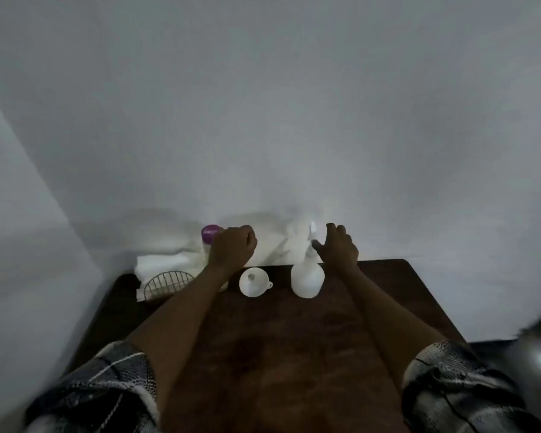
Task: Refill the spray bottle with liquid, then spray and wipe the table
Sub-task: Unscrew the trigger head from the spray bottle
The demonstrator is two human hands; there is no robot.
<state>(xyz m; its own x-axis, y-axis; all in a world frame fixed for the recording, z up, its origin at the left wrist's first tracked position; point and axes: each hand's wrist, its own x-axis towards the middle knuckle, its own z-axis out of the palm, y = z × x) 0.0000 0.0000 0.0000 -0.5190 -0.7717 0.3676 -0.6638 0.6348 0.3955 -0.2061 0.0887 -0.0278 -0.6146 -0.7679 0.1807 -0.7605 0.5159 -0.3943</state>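
Now the spray bottle stands at one o'clock on the table, with the funnel at twelve. The right hand hovers beside its nozzle, fingers released. The left hand curls by the purple-capped bottle at eleven; whether it is grasping, I cannot tell.

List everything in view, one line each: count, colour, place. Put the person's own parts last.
table: one, dark brown, against the wall
spray bottle: one, white, upright, far side of the table, right of centre
funnel: one, white, just left of the spray bottle
purple-capped bottle: one, white body, left of the funnel, partly behind the left hand
cloth: one, white, folded, far left corner
wire basket: one, metal, in front of the cloth
wall: white, behind the table
sleeves: two, dark patterned, bottom corners
left hand: fingers curled, beside the purple cap; grip unclear
right hand: fingers loosely spread, beside the spray bottle's head
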